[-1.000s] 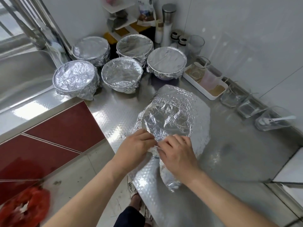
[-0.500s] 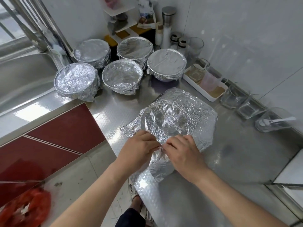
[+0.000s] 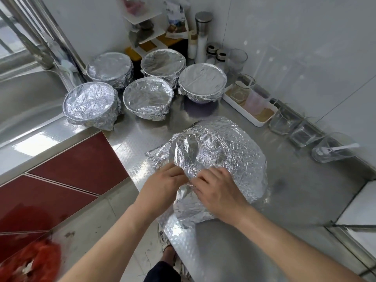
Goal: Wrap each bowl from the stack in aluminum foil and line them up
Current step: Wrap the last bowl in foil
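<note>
Left hand [image 3: 162, 184], right hand [image 3: 217, 190]: fingers curled, pinching foil [image 3: 223, 151] at near edge.

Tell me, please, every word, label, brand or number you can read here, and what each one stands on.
No text here is legible.
The printed pouch on the corner shelf: it has a picture and lettering, too blurred to read.
The white bottle beside it: no label can be made out.
The foil under the hands: no print visible.
</note>
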`<state>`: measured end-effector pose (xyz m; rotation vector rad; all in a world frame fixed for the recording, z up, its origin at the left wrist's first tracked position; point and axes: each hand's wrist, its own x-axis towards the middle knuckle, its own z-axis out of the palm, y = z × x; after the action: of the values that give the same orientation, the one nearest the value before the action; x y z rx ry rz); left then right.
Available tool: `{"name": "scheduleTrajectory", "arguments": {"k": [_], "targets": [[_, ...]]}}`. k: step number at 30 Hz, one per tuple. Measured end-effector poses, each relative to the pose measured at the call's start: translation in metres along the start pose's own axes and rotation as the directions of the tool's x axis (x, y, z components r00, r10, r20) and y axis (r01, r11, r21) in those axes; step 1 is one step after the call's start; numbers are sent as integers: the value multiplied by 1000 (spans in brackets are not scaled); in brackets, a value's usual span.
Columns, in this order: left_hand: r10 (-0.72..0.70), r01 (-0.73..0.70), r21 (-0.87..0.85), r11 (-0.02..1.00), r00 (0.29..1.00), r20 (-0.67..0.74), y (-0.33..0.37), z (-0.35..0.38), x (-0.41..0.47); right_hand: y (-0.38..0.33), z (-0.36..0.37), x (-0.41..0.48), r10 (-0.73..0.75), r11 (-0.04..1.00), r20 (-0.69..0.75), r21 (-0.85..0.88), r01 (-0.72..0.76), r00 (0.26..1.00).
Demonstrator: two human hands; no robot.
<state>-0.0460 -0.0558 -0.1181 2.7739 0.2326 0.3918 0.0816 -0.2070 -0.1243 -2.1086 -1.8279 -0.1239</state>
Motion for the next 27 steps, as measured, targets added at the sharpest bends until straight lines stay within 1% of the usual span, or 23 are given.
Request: {"name": "scheduleTrajectory", "arguments": {"k": [3,6,8,11,15,18,23,25,27], "targets": [[-55,55,-23,998,998,-11,-1,-5,-3,9,-6,-1,-12,1000,22,6,12,1000],[-50,49,-86,995,999,-7,5,-7,-4,11,-2,-3,-46,998,-10,-32,45,999],[-37,38,-98,994,999,11,6,-6,-7,8,1,-6,-54,998,-44,-42,52,998],[-25,25,-77,997,1000,-1,4,-1,-6,3,3,-7,-40,997,-86,-67,35,995],[28,-29,-18,999,999,-29,4,2,-2,-3,5,-8,14,997,-125,-72,-23,992],[-17,17,-21,1000,1000,-15,3,4,-6,-7,11,-6,39,995,-122,-82,-50,992],[-77,77,0,997,995,-64,0,3,0,-10,11,3,108,993,-74,-33,-111,991],[-75,75,3,997,994,-76,2,1,1,-3,6,2,97,995,-41,-10,-97,994],[-27,27,-7,1000,997,-78,9,0,1,7,-2,-3,64,998,-40,15,-64,997]]}}
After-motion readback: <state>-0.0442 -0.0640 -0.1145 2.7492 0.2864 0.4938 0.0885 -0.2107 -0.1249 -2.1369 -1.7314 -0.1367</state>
